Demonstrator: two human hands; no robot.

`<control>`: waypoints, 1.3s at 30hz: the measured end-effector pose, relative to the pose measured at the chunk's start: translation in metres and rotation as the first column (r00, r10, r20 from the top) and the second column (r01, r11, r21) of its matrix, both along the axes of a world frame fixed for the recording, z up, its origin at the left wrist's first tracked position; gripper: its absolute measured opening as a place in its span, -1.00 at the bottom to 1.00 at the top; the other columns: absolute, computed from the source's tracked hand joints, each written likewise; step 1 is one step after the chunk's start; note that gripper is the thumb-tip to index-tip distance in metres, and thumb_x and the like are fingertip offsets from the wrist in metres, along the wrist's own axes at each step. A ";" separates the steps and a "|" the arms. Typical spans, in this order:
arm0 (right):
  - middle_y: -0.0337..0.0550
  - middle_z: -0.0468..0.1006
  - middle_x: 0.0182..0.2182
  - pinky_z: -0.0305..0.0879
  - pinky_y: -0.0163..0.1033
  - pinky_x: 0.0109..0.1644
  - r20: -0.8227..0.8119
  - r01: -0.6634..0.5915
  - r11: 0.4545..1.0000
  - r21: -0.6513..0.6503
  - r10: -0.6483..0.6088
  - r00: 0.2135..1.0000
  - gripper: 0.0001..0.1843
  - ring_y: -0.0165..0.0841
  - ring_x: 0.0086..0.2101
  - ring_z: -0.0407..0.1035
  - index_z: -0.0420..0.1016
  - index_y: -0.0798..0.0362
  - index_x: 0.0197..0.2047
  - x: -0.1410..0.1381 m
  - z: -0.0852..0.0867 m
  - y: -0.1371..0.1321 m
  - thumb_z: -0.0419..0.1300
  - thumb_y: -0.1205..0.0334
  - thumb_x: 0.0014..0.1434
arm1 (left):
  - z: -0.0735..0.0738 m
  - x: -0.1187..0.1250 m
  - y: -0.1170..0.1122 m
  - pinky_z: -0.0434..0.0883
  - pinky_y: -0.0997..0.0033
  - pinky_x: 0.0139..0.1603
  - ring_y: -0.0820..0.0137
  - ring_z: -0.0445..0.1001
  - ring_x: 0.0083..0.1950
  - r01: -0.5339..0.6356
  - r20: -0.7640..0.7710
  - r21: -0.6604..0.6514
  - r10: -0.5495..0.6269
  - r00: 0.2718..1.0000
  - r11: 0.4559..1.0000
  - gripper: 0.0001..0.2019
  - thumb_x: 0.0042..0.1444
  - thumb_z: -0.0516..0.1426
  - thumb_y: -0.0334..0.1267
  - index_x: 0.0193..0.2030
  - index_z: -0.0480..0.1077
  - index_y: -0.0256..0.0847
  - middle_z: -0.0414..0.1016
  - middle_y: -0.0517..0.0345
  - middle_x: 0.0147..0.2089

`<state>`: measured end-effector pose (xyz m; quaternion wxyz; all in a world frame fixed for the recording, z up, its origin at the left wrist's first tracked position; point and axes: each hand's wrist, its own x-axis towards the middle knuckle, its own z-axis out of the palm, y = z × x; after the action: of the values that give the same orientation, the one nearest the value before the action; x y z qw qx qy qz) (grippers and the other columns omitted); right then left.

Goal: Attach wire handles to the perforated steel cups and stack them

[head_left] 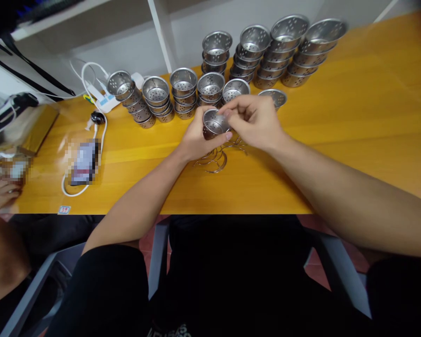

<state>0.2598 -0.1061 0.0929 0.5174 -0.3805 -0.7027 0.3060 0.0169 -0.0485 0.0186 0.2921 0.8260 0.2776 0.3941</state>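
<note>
My left hand is wrapped round a small perforated metal cup, its open mouth tilted up toward me. At the cup's right rim, my right hand has its thumb and fingertips pinched together; what they pinch, if anything, is too small to make out. Several thin curved metal wires lie loose on the table just below the cup, partly hidden by my hands. Right behind my hands stand a perforated cup and, to the right, another cup.
Stacks of perforated cups line the back of the wooden table, among them a left stack and a tall right stack. A power strip, a white cable and a blurred phone lie left. Another person's hand rests far left.
</note>
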 end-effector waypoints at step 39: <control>0.08 0.81 0.18 0.70 0.41 0.30 0.200 -0.044 0.996 0.071 0.029 0.979 -0.80 0.24 0.24 0.62 0.83 -0.24 -0.08 0.020 0.009 -0.002 0.67 -0.07 0.44 | -0.023 -0.004 0.030 0.66 -0.42 0.72 -0.11 0.64 0.63 0.032 0.063 0.106 -0.039 0.997 0.994 0.09 0.50 0.35 0.59 0.79 0.01 0.00 0.45 -0.22 0.58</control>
<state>0.2795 -0.1077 0.1017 0.4528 -0.3765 -0.7688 0.2492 0.0130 -0.0187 -0.0044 0.2641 0.8318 0.2323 0.4294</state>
